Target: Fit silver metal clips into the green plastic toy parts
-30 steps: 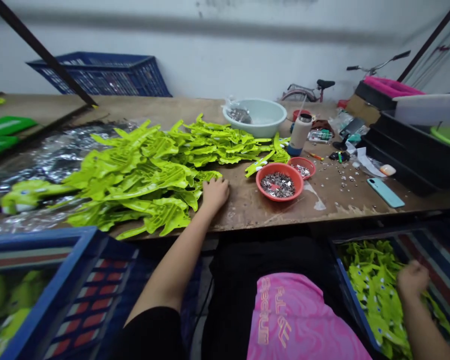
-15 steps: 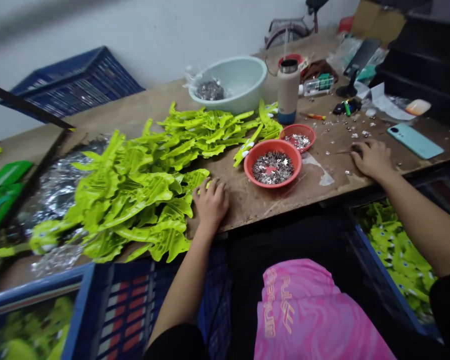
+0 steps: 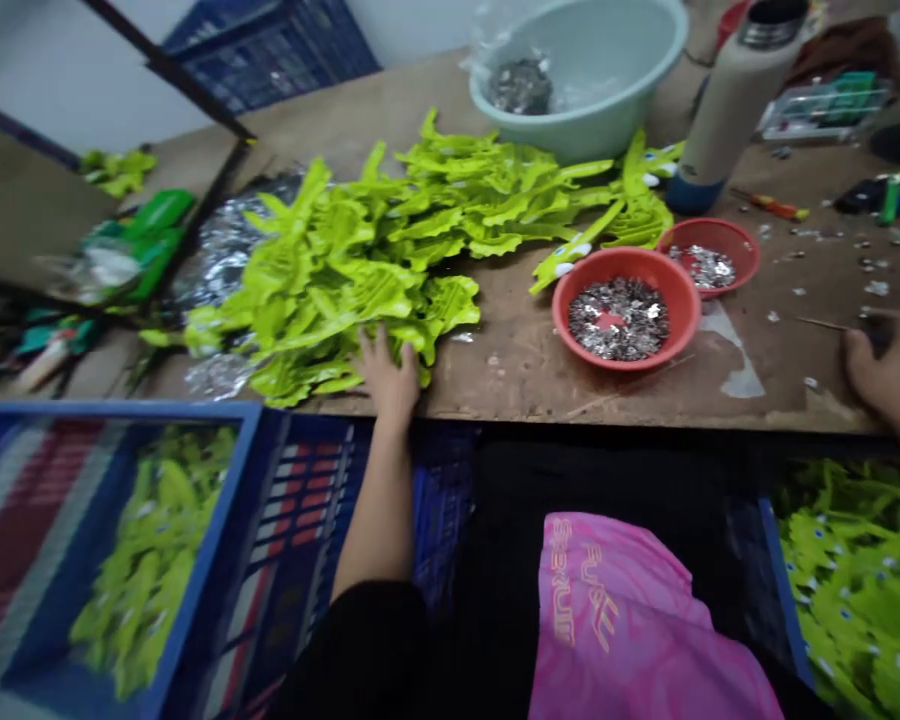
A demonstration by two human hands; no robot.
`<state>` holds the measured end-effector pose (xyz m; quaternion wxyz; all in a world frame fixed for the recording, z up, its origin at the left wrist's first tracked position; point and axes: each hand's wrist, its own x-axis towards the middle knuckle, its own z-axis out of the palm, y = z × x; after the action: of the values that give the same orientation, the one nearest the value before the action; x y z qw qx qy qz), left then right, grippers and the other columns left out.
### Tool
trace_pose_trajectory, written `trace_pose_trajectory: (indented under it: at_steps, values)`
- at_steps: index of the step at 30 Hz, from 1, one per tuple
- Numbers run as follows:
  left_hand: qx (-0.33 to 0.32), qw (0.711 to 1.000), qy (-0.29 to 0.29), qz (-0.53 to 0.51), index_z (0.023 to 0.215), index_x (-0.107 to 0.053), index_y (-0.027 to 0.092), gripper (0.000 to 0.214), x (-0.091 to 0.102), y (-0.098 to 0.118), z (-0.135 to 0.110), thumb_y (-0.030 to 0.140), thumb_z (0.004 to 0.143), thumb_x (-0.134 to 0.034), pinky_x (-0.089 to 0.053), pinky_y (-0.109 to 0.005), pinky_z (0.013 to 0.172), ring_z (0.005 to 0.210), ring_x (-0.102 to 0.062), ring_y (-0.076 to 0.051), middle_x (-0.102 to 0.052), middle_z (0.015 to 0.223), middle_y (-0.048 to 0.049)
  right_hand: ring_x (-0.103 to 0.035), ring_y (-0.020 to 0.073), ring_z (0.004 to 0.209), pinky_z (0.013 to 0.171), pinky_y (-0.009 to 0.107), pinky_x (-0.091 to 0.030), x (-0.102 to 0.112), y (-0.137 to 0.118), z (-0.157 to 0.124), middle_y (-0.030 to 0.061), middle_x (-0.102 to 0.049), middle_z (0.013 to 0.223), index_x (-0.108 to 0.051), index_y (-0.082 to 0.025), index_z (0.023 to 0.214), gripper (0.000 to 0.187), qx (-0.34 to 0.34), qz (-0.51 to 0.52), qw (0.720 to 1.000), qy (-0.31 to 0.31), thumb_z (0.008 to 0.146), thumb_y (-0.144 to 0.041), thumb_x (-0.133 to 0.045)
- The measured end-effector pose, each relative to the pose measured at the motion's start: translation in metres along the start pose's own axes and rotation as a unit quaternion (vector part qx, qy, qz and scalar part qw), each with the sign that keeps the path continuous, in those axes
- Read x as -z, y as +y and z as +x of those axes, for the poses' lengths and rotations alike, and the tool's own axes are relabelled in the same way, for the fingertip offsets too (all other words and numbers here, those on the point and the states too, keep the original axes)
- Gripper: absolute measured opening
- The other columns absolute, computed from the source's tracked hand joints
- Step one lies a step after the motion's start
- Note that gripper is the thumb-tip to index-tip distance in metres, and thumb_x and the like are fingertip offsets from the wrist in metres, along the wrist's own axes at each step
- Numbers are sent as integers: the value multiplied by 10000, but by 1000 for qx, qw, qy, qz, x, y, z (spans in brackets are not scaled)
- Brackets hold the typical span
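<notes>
My left hand (image 3: 390,378) reaches onto the near edge of a heap of lime-green plastic pieces (image 3: 360,290), its fingers spread and resting on them. At the right edge of the view, my right hand (image 3: 896,375) lies on the table, closed around a thin pointed metal tool (image 3: 823,324); most of its handle is hidden. Between the hands stand a red bowl (image 3: 562,325) full of small shiny metal parts and a smaller red basket (image 3: 750,255) with more of them.
Behind the heap sits a pale green basin (image 3: 592,115) holding a bag of metal parts. A flask (image 3: 739,110) stands beside it. Blue crates with green pieces flank my lap, one crate (image 3: 251,440) left, another (image 3: 784,590) right. Small metal bits lie scattered at right.
The view has swung left and closer to the table. My left hand has moved from the bare wood beside the heap onto the green pieces, fingers spreading. My right hand keeps the tool.
</notes>
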<state>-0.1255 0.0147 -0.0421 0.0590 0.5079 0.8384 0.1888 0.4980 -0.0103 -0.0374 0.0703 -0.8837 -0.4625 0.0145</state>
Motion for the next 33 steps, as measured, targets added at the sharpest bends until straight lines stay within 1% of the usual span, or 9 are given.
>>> trace_pose_trajectory:
  at_steps: [4,9,16,20,23,26,28,30,33]
  values:
    - [30,999,-13,-10,1767,-436,226,721,-21,52,34,534,1116,-456,-188,-813,1393,1777,-190,-482,-224,1915,-144,-429,516,1613,1181,727,-361,-9,7,8,426,-492,1649,-647,-66,1556,752,14,15,1000,14,962,-480,-444]
    - [19,998,-46,-46,1802,-351,286,733,-29,91,53,573,1133,-434,-199,-903,1330,1770,-158,-527,-145,1936,-103,-399,540,1634,1238,735,-330,1,3,2,463,-469,1639,-618,-77,1581,908,6,36,999,-9,908,-617,-335]
    - [-98,992,-53,-66,1764,-359,78,853,-10,53,-4,398,1033,-660,-225,-699,1437,1785,-196,-456,-329,1856,-258,-504,553,1561,1185,701,-433,4,7,-2,418,-551,1591,-682,-128,1530,914,35,24,999,-26,912,-680,-296]
    - [-172,983,-5,-69,1521,-629,63,578,-9,22,-58,313,999,-643,-359,-659,1395,1671,-444,-468,-534,1722,-287,-518,564,1546,1185,699,-441,0,8,1,426,-561,1582,-698,-125,1502,918,28,36,999,-8,895,-705,-324]
    - [-253,964,17,-74,1187,-770,155,295,-8,24,-80,310,1052,-559,-560,-514,1222,1371,-720,-366,-784,1385,-220,-519,554,1554,1244,651,-428,0,7,3,399,-563,1617,-666,-45,1525,934,-7,54,998,-12,929,-625,-241]
    - [-335,940,16,-60,964,-747,214,346,-4,61,-66,403,1111,-498,-605,-386,832,870,-780,-256,-806,904,-115,-556,496,1545,1258,611,-431,-2,9,8,401,-615,1565,-657,-5,1523,816,-7,99,995,5,966,-447,-257]
    - [-384,922,22,-35,794,-667,223,459,0,103,-33,500,1113,-490,-530,-382,724,739,-710,-243,-723,748,-93,-571,485,1527,1236,617,-449,-4,12,10,388,-632,1557,-661,-39,1524,769,8,104,994,17,967,-442,-317]
    - [-425,904,41,-5,729,-609,222,504,7,155,17,520,1111,-469,-521,-410,780,806,-697,-266,-707,769,-117,-570,513,1512,1203,659,-465,-6,15,9,382,-612,1584,-648,-76,1536,780,15,85,996,3,965,-504,-334]
    - [-467,881,59,47,903,-715,186,336,25,235,108,385,1084,-512,-529,-491,1069,1132,-706,-333,-781,1010,-166,-593,594,1449,1156,730,-494,-7,13,6,403,-629,1530,-618,-55,1534,941,23,43,998,-32,992,-672,-159]
